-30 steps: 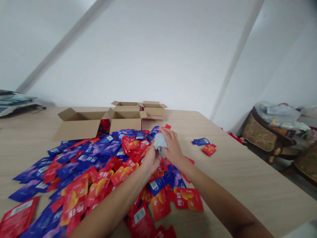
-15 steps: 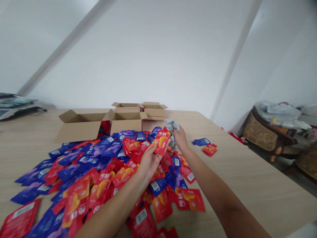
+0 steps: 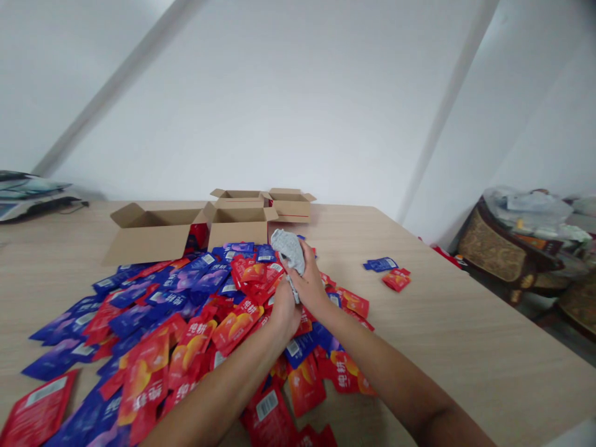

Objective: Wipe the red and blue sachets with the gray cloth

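Observation:
My right hand [image 3: 311, 287] is closed on a crumpled light grey cloth [image 3: 288, 248], pressed against my left hand above the pile. My left hand [image 3: 284, 308] is closed just below and behind it. The red pouch that it held a moment earlier is now covered by the cloth and my fingers. Under both hands spreads a heap of flat pouches, red ones [image 3: 236, 324] with orange fruit prints and blue ones [image 3: 212, 279] with purple prints. Many lie overlapping, some with the barcode side up.
Open cardboard boxes stand behind the heap: one at left [image 3: 151, 239], one in the middle [image 3: 239, 231], and two farther back. One blue pouch [image 3: 380, 264] and one red pouch [image 3: 397, 279] lie apart at right. A carved chair [image 3: 496, 248] holds plastic bags beyond the table [image 3: 470, 335].
My right hand has moved left with the cloth, bringing it over the red pouch in my left hand. The pouch, plainly visible before, is now hidden.

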### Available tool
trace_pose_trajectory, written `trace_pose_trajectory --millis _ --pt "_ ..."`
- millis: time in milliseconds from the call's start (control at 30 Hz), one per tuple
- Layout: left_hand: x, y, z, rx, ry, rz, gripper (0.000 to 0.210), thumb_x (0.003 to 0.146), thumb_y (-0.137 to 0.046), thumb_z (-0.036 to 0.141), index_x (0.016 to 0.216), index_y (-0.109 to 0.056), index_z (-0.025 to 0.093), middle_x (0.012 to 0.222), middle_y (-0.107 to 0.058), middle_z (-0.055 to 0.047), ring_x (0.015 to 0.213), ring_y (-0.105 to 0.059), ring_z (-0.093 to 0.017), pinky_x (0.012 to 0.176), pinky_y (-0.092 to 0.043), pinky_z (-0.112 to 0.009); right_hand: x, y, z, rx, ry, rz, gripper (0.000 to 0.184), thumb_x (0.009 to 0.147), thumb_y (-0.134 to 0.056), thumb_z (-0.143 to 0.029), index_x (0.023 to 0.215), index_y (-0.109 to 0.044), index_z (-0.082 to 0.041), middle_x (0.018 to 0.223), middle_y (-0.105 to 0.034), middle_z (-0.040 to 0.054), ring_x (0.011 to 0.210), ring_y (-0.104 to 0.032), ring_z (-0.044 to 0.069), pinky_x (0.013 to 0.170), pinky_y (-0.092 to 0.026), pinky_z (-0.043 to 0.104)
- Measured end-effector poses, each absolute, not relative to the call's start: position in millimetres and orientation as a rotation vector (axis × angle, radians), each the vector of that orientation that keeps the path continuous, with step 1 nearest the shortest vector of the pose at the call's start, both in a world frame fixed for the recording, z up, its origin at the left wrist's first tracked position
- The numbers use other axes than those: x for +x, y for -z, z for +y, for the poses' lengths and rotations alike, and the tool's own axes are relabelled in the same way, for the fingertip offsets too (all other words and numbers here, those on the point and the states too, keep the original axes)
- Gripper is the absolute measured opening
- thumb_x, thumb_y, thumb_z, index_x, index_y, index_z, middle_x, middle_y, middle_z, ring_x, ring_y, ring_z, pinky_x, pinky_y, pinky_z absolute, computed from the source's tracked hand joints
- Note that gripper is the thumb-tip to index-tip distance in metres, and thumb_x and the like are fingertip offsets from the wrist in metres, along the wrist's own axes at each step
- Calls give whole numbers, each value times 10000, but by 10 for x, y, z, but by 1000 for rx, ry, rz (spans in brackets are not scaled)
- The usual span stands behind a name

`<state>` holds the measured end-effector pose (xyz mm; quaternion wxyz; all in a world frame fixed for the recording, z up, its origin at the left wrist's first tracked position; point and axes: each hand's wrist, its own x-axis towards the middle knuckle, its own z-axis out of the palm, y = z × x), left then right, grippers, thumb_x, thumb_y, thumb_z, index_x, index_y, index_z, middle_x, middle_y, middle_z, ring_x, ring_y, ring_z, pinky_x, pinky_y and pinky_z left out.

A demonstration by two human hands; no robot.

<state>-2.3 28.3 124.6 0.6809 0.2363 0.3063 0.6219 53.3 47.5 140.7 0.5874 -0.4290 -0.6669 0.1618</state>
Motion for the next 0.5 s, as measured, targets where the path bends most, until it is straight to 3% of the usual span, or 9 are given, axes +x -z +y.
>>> trace_pose_trajectory --millis 133,300,500 --pt "24 -1382 202 406 -1442 578 230 861 -450 262 953 -647 187 928 -700 -35 984 -622 -195 846 -496 -319 626 -1459 588 -1153 -329 -1570 393 836 -515 -314 1204 -422 -213 1058 -618 62 958 -596 207 824 -457 321" --pt "44 -1414 125 503 -1328 441 296 866 -486 417 1036 -624 218 1114 -661 -54 1064 -593 -234 882 -499 -391 820 -1471 764 -1396 -147 -1741 296 859 -470 -303 1132 -460 -189 872 -657 62 802 -622 229 693 -428 292" --pt "-160 -1237 331 509 -1249 596 119 841 -518 151 914 -607 122 978 -690 -125 933 -658 -259 837 -525 -496 1348 -1303 1021 -1723 106 -1906 348 887 -441 -262 1220 -412 -168 953 -671 97 889 -631 230 731 -409 275"
